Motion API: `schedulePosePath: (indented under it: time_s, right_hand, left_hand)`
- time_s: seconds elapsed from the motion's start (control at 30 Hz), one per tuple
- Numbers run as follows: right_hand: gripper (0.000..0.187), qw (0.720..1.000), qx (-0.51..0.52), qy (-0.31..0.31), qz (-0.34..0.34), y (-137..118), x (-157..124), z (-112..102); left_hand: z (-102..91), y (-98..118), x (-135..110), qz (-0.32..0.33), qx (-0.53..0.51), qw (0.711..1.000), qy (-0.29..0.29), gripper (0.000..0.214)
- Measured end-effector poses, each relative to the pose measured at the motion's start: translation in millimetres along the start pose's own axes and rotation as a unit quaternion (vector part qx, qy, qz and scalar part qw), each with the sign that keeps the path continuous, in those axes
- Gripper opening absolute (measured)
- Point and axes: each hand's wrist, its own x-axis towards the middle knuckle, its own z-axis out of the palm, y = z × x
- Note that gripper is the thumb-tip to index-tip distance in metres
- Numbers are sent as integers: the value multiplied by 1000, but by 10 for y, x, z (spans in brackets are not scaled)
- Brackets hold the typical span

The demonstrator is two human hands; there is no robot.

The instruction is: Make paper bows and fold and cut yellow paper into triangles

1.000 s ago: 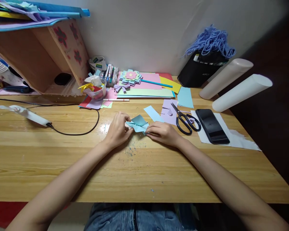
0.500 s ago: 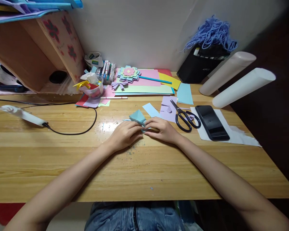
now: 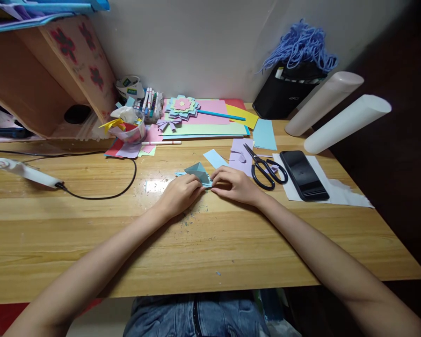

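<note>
Mid-frame, the left hand [image 3: 183,193] and right hand [image 3: 236,184] both pinch the folded blue paper [image 3: 198,172]. Uneven pulling could tear it; pressing too hard could crush its raised folds.

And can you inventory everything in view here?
Folded paper: 1, light blue, between the hands
Scissors: 1, black-handled, left of the phone
Paper strip: 1, light blue, beyond the hands
Cut sheet: 1, purple, partly under the scissors
Phone: 1, black, on white paper
Tubes: 2, white, right
Holder: 1, black, by the wall
Yarn: 1 bundle, blue, atop the holder
Flower: 1, multicoloured, on stacked sheets
Bow: 1, purple, beside the flower
Markers: several, mostly white, left of the flower
Tub: 1, translucent, near the markers
Corded device: 1, white, left
Cardboard box: 1, brown, far left
Table: 1, wood-coloured, beneath
Left hand: 1, on folded paper
Right hand: 1, at folded paper's edge
</note>
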Motion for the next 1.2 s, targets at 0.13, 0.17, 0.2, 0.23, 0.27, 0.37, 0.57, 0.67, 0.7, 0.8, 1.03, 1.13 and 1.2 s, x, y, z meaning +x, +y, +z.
schedulePosePath:
  time_s: [0.13,0.17,0.2,0.23,0.27,0.37,0.57,0.67,0.7,0.8,1.03,1.13,1.2]
  right_hand:
    - [5,1000,-18,8,4,0,4,18]
    - [6,1000,-20,8,9,-7,4,18]
    - [6,1000,-21,8,15,-16,5,18]
    - [6,999,-21,10,24,-25,6,18]
    - [6,999,-21,12,34,-34,7,21]
    - [6,997,-15,33,75,-52,8,51]
    - [8,987,-29,74,139,-69,7,157]
    - [7,984,-48,81,150,-82,6,182]
    - [7,984,-52,83,152,-86,6,185]
    - [7,983,-53,83,153,-95,7,189]
    - [8,982,-75,89,150,-113,9,225]
    - [8,980,-83,93,154,-103,-1,245]
    - [9,980,-82,98,151,-93,-9,254]
  left_hand:
    - [23,28,12,-39,-39,998,6,19]
    - [28,42,13,-55,-52,997,8,17]
    - [32,58,13,-72,-63,995,10,15]
    - [35,75,13,-88,-72,993,14,13]
    - [36,90,13,-104,-80,991,19,12]
    - [42,120,12,-143,-93,985,37,10]
    - [75,131,34,-175,-68,981,46,9]
    - [81,143,49,-190,-44,980,41,11]
    - [80,147,50,-194,-43,979,40,11]
    - [75,152,32,-202,-59,977,39,10]
    - [73,164,-16,-215,-70,973,42,9]
    - [92,174,-12,-203,-46,977,52,11]
    - [107,178,-7,-195,-35,979,58,11]
